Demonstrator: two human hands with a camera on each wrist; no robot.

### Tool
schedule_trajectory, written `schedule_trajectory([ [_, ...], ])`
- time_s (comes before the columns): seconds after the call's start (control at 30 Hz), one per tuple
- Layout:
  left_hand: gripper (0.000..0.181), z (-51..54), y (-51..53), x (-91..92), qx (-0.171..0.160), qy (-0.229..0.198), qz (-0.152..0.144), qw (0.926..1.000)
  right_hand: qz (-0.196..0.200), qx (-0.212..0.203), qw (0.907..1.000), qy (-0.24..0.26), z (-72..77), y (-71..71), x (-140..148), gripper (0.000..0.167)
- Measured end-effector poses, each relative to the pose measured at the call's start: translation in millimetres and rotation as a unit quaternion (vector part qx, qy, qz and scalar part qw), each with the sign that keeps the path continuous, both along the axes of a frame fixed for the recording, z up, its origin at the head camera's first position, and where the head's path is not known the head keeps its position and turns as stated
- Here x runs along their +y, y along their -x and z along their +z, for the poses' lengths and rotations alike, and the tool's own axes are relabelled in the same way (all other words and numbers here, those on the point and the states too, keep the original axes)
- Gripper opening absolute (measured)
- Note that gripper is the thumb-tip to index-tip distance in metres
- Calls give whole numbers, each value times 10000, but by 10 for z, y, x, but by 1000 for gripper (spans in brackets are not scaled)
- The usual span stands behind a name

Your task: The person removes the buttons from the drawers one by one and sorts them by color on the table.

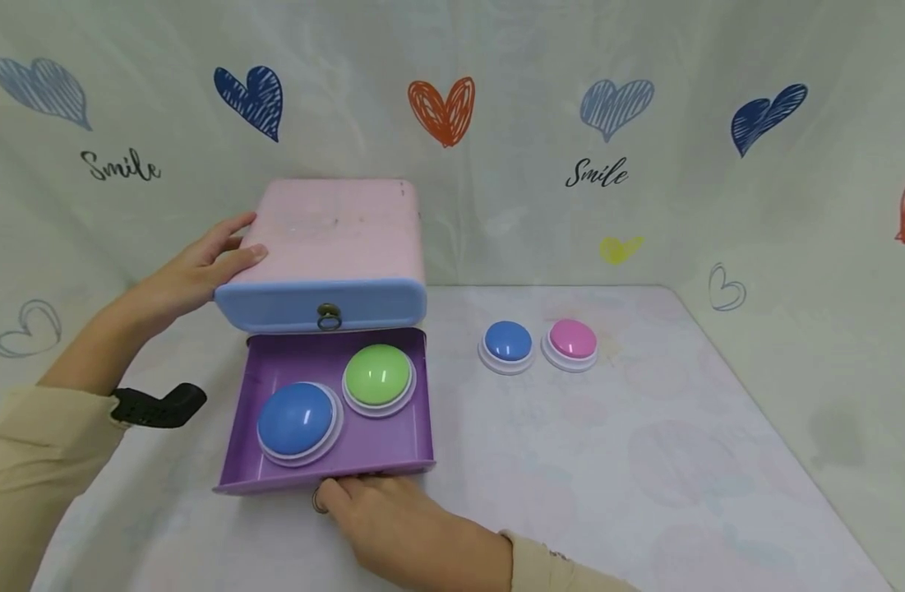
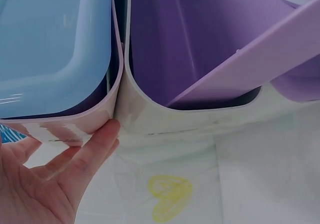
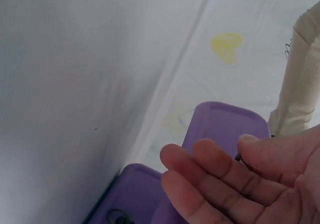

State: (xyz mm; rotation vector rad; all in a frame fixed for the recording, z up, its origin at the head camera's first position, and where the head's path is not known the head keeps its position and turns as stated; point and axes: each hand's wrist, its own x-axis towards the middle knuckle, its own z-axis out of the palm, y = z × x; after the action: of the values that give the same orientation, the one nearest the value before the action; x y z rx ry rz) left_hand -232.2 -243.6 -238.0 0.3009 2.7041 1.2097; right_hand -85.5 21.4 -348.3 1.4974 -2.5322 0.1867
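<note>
A drawer unit with a pink top [image 1: 341, 230] has a blue upper drawer [image 1: 289, 306] pushed in. Below it the purple drawer [image 1: 230, 444] is pulled out, holding a large blue dome button [image 1: 295, 419] and a smaller green dome button [image 1: 378, 375], both on white bases. My left hand [image 1: 193, 267] rests on the unit's left side, fingers extended along the casing [image 2: 65, 131]. At the purple drawer's front, my right hand [image 1: 404, 522] pinches its ring pull [image 3: 237, 157] between thumb and forefinger; most of the ring is hidden by the fingers.
A blue dome button [image 1: 508, 341] and a pink dome button [image 1: 573, 339] stand side by side on the table [image 1: 607, 477], right of the unit. Another purple drawer front [image 3: 135, 186] with a dark ring shows in the right wrist view. A heart-printed curtain [image 1: 496, 214] hangs behind.
</note>
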Motion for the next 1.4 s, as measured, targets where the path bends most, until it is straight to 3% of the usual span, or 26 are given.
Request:
schedule_trajectory([
  [0.13,71,-2,-6,0,-12,-17,8,10000,35,-291,9996,-42,86,10,31,8],
  [0.27,71,-6,-11,0,-23,-23,15,10000,159,-1059,9942,-16,278,32,131,16],
  [0.37,71,-17,-1,-2,-43,-55,17,10000,312,-1643,9855,283,413,79,240,18],
  [0.5,70,-29,12,-4,-54,-76,35,10000,399,-1898,9770,880,516,176,384,18],
  [0.73,71,-27,-1,6,15,8,40,10000,180,-1615,9686,1881,551,375,548,10],
  [0.9,72,-28,1,8,23,-15,30,10000,111,-1388,9632,2300,500,513,584,7],
  [1.13,71,-27,9,11,27,-3,22,10000,59,-820,9697,2300,374,686,553,16],
  [1.4,70,-9,6,-9,6,3,20,10000,-252,-1160,9797,1617,273,796,484,37],
])
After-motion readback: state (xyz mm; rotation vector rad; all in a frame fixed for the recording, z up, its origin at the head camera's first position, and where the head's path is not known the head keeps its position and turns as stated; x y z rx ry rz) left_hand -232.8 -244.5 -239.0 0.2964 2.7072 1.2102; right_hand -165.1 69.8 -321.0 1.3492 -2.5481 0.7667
